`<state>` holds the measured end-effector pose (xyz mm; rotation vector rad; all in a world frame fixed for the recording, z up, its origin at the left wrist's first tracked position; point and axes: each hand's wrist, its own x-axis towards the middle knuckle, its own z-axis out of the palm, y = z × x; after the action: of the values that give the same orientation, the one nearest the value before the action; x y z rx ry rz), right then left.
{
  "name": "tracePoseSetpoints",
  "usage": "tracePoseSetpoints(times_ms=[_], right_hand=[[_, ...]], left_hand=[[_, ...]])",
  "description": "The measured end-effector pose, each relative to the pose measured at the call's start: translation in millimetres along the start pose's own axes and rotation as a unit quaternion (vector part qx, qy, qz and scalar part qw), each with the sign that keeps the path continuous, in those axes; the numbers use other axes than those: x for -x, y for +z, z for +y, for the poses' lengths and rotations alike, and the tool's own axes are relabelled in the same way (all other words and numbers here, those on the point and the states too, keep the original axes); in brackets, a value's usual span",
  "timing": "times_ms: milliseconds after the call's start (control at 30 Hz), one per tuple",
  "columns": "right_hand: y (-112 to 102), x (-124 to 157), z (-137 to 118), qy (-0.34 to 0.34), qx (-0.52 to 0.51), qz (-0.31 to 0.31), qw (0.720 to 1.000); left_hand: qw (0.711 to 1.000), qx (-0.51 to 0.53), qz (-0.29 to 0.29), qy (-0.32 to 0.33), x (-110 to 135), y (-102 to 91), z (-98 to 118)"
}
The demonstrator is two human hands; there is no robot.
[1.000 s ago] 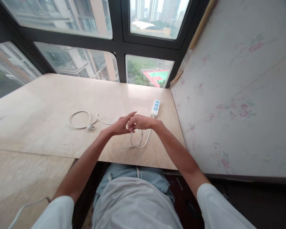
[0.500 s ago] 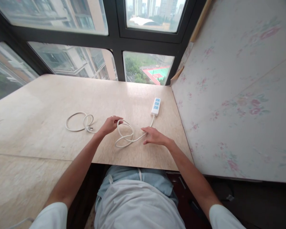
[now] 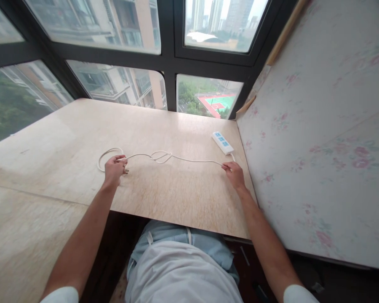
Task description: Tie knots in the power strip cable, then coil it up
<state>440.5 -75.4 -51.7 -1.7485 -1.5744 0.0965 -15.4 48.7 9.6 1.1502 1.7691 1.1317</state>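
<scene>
the strip (image 3: 222, 143) lies flat on the table (image 3: 177, 198), set at a slant, its sockets facing up and the cord (image 3: 196, 160) leaving its near end. just on the near side of the strip, the right hand (image 3: 234, 174) has thumb and fingers closed in a pinch on the cord, with a short bend of it between hand and strip. from there the cord runs left, away from the strip, into a loose, crossed loop (image 3: 160, 152) about midway between the hands. well to the left of the strip, the left hand (image 3: 114, 169) is closed on the cord too, fingertips together; the plug (image 3: 126, 171) shows just beneath it, mostly hidden, and whether the fingers touch it i cannot tell. a wider coil rings out behind that hand. right of the strip rises a flowered wall (image 3: 303, 168); beyond the strip is a window (image 3: 210, 97).
</scene>
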Motion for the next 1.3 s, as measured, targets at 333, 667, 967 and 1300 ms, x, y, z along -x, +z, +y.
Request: tracePoseSetpoints(times_ms=[333,667,967,1300], right_hand=[[-1.7,0.3,19.3,0.058,0.003,0.092,0.994],[-13.5,38.7,19.5,0.013,0.034,-0.015,0.999],[-23.1,45.0,-9.1,-0.061,0.085,-0.104,0.989],[-19.5,63.9,-65.8,-0.092,0.124,-0.259,0.953]], left_hand=[[0.985,-0.163,-0.010,0.057,11.5,-1.3,-10.1],[0.801,-0.451,-0.103,0.380,60.6,21.5,16.1],[0.787,-0.356,-0.333,0.377,95.9,59.6,8.6],[0.869,-0.249,-0.216,0.371,116.9,72.4,0.6]])
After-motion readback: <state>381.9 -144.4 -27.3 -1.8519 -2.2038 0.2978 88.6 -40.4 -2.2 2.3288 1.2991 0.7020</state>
